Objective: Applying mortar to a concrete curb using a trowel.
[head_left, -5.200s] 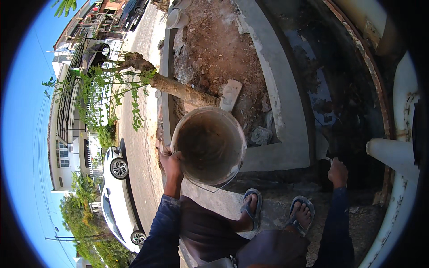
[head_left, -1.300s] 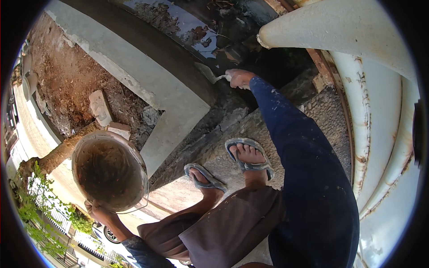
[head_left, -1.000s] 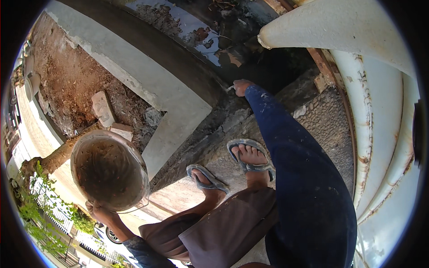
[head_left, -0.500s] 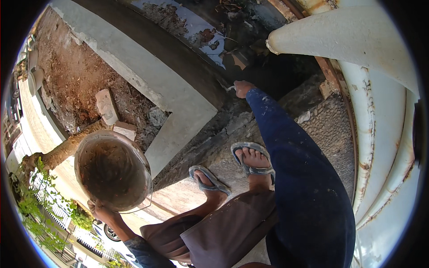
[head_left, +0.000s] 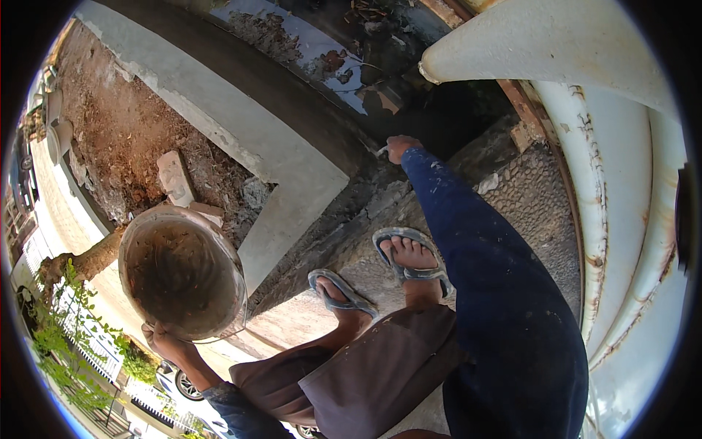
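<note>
My left hand grips the rim of a grimy bucket, whose inside is coated with dark residue. My right hand, at the end of a long dark-blue sleeve, is closed on the pale handle of a trowel. The trowel sits low against the dark inner face of a smooth grey cement wall, beside dark standing water; its blade is hard to make out. My sandalled feet stand on rough concrete just below the wall's corner.
Reddish soil with pale brick pieces lies inside the wall. A tree trunk and leaves are at left, a car wheel beyond. Large white, rust-stained metal pipes and a rusty rail line the right.
Since five seconds ago my view has turned down rightward and my right arm reaches out. Since the trowel blade showed higher on the wall, my right hand has moved slightly down and right.
</note>
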Demonstrator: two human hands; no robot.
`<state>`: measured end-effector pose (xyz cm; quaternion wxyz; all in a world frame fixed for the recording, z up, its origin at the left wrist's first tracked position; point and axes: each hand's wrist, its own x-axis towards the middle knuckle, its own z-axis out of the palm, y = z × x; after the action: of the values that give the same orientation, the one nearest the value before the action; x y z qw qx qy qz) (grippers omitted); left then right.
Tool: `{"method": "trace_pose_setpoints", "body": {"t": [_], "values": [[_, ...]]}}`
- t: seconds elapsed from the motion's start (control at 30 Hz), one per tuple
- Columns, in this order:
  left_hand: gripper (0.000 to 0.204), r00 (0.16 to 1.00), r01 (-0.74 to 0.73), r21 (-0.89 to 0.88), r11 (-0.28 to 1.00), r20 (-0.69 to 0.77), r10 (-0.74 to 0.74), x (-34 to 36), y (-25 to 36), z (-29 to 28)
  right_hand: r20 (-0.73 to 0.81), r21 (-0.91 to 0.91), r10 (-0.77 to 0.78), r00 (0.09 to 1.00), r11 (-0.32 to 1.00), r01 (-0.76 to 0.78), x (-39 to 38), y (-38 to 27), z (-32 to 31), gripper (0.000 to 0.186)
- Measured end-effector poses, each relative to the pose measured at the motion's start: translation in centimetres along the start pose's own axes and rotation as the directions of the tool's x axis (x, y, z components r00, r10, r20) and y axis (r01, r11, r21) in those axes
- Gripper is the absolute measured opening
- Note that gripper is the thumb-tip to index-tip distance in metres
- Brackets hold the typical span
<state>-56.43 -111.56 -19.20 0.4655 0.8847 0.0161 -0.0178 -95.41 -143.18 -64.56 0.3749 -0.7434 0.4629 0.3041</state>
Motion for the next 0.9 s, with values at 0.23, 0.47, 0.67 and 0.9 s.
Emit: {"method": "trace_pose_setpoints", "body": {"t": [0.23,0.47,0.67,0.9], "values": [[0.017,0.997,-0.056,0.057,0.997,0.064,0.052,-1.0,0.6,-0.4,-0.096,0.133,-0.241,0.966,0.958,0.252,-2.0,-5.8,-7.6,0.023],[0.018,0.996,-0.078,-0.032,0.996,0.040,0.080,-1.9,1.5,0.0,0.027,0.010,-0.053,0.998,0.999,0.052,-2.1,-0.9,-2.7,0.028],[0.017,0.996,-0.086,-0.056,0.995,0.015,0.087,-3.1,1.9,-1.1,-0.042,0.037,-0.196,0.980,0.980,0.197,-6.5,-5.9,-8.9,0.026],[0.023,0.995,-0.094,-0.076,0.993,0.009,0.095,-2.4,1.9,-1.4,-0.094,0.116,-0.090,0.992,0.988,0.100,-5.0,-2.4,-6.9,0.026]]}}
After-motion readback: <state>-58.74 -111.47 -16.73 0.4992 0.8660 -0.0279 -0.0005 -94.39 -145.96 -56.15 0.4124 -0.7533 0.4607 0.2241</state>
